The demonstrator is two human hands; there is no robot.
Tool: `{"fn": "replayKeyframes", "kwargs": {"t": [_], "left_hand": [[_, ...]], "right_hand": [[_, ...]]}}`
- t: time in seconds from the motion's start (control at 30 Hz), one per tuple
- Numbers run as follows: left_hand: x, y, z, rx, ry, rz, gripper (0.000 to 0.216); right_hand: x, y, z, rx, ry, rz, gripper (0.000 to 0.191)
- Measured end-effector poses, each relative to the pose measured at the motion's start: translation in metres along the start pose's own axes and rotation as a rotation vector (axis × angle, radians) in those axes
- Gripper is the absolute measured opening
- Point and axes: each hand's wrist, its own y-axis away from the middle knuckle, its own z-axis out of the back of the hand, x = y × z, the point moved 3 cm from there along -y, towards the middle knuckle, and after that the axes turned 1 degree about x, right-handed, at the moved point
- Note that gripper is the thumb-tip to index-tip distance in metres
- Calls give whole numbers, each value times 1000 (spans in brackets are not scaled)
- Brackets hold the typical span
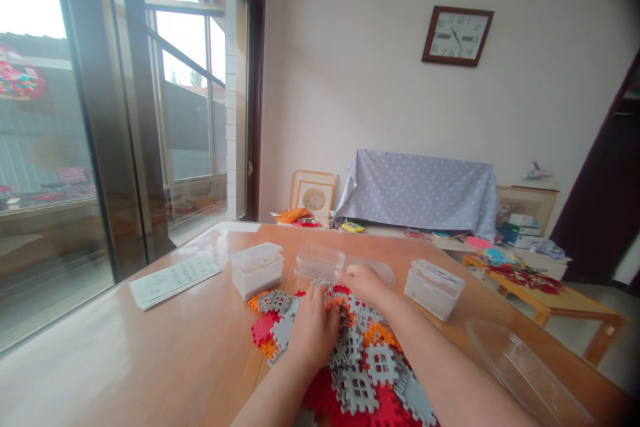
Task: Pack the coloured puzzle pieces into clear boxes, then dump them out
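Note:
A heap of interlocking plastic tiles (356, 388) in red, grey and orange is spread across the table before me; several grey ones have window-like openings. My left hand (315, 321) is closed over the far part of the heap, thumb and fingers around an orange interlocking tile (336, 303). Just beyond its fingertips a grey tile (321, 282) shows. To the right, my right hand (364, 282) reaches in over the far edge of the heap with curled fingers; what they grip, if anything, is hidden.
Lidded plastic boxes stand at the left (256, 273) and right (434, 290). A clear container (320, 261) sits behind the heap. A clear lid (525, 373) lies near right on the wooden table (165, 353); papers (175, 280) lie left. A low bench (565, 307) stands beyond.

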Motion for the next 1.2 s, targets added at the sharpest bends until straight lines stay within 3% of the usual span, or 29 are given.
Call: {"fn": "replayKeyframes", "kwargs": {"t": [0.1,0.27,0.37,0.47,0.53,0.63,0.83,1.03,1.2], "left_hand": [[1,-3,3,-84,62,-13,31],[4,-7,9,-178,119,-1,31],[4,-8,15,-232,132,38,32],[-7,-7,23,-230,95,8,33],[-22,-4,26,-154,63,-75,34],[-49,4,25,59,31,-241,39],[-74,21,14,396,-19,-416,62],[-69,27,0,493,-70,-411,52],[-69,26,-2,509,-108,-379,47]], "right_hand": [[24,7,4,-91,-115,25,53],[55,18,12,77,-504,-41,58],[47,20,35,39,-620,-62,58],[13,22,65,-104,-459,-108,54],[-15,26,79,-170,-276,-154,51],[-53,35,86,-183,-146,-193,44],[-78,50,60,-52,98,-103,37],[-80,51,36,29,217,-2,34],[-95,48,33,-56,269,-73,41]]}}
